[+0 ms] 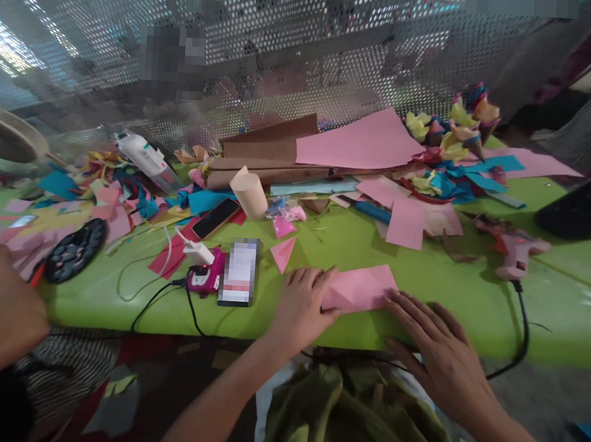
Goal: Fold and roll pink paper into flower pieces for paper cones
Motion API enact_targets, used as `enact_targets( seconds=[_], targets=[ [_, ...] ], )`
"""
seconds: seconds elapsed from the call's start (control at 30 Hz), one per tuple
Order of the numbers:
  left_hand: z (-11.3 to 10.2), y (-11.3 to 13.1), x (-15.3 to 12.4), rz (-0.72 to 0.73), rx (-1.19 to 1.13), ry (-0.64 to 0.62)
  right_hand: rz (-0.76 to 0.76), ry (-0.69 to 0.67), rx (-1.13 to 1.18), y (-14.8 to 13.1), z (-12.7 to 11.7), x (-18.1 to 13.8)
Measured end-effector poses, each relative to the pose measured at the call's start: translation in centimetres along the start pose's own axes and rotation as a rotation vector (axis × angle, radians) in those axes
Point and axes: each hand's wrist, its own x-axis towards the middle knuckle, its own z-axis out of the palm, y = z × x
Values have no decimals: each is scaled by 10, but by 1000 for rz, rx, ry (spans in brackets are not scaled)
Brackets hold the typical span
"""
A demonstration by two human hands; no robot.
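Right fingers (pixel 412 314) stretch open against pink paper (pixel 364 288); left fingers (pixel 324 286) grip it. Plastic bag (pixel 277 208) holds pink contents (pixel 284 227).

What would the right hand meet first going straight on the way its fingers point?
The pink paper; the right hand seems to touch its right end, though depth makes exact contact hard to judge.

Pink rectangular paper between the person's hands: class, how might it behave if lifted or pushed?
The pink rectangular paper is probably light and rather floppy, since it looks thin. Lying low on the glossy green table, it would likely slide rather than roll or tip.
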Motion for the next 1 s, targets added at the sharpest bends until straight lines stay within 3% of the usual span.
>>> enact_targets(
  seconds=[0.23, 0.37, 0.53, 0.67, 0.87, 1.0],
  targets=[
    [0, 9, -4, 56, 3, 84, 79, 41, -49, -6, -11, 22],
    [2, 18, -10, 148, 23, 103, -4, 69, 17, -16, -16, 44],
    [1, 19, -17, 240, -162, 4, -64, 151, 139, -17, -22, 54],
    [-4, 9, -18, 172, -265, -81, 2, 210, 226, -6, -27, 45],
    [-12, -3, -14, 303, -113, -160, 156, 174, 455, 14, -20, 31],
    [-9, -6, -11, 403, -105, -178, 214, 67, 637, 27, -15, 28]
  ],
)
